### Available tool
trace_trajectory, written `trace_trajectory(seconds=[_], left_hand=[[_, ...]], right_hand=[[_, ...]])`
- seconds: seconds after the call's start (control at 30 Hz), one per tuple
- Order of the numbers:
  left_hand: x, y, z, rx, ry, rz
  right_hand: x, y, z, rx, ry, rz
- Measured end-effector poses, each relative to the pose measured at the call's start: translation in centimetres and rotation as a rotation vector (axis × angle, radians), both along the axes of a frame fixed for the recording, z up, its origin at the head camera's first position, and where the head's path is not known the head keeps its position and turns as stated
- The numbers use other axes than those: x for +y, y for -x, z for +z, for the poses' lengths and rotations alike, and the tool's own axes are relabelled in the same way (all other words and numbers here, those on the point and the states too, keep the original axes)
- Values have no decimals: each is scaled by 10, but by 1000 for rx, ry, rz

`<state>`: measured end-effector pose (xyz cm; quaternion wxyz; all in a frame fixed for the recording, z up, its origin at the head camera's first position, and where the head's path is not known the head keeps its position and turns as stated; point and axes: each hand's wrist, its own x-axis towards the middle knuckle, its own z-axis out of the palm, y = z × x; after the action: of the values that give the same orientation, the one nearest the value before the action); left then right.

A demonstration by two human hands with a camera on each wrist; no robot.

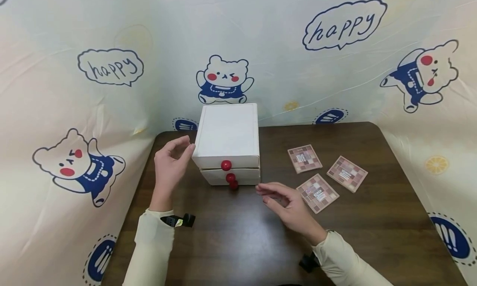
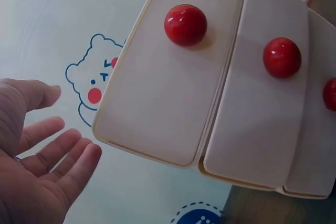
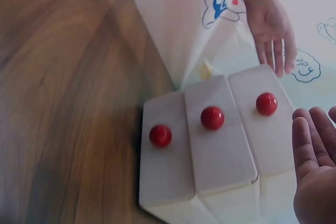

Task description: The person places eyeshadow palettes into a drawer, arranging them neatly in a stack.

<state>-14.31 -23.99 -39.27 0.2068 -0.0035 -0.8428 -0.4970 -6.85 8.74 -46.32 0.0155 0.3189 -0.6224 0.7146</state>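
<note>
A small white drawer box [image 1: 228, 130] stands at the back of the table, three drawer fronts stacked below its plain top. Each front carries a round red knob [image 2: 186, 25]; all three knobs show in both wrist views. My left hand [image 1: 171, 164] is beside the box's left side, fingers loosely bent and holding nothing. In the left wrist view, that hand's fingertips [image 2: 93, 153] lie close to the top drawer's corner. Near the box's front right corner, my right hand [image 1: 292, 207] hovers with relaxed fingers and an empty palm.
Three square checkered pink-brown cards [image 1: 317, 193] lie on the dark wooden table [image 1: 231, 244], right of the box. Behind the table hangs a pale cloth [image 1: 275, 70] printed with bears and "happy" bubbles. Each wrist wears a black strap [image 1: 175, 220].
</note>
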Motion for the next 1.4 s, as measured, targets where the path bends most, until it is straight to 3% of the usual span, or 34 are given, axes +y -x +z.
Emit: trace_trajectory(seconds=[0.2,0.37,0.67,0.87,1.07,1.4], left_hand=[[3,9,-2,-77,-50,35],[3,16,-4,-132,-105,90],[1,19,-5,-268,-79,70],[-2,22,-3,-355,-47,23],[-7,23,-4,-380,-66,9],[-9,20,-6,-350,-64,6]], right_hand=[[-20,6,-2,-72,94,-14],[-36,11,-2,-196,133,-56],[-57,20,6,-335,131,-102],[-73,29,9,-513,127,-140],[-91,37,8,-668,144,-135],[-108,46,7,-818,112,-145]])
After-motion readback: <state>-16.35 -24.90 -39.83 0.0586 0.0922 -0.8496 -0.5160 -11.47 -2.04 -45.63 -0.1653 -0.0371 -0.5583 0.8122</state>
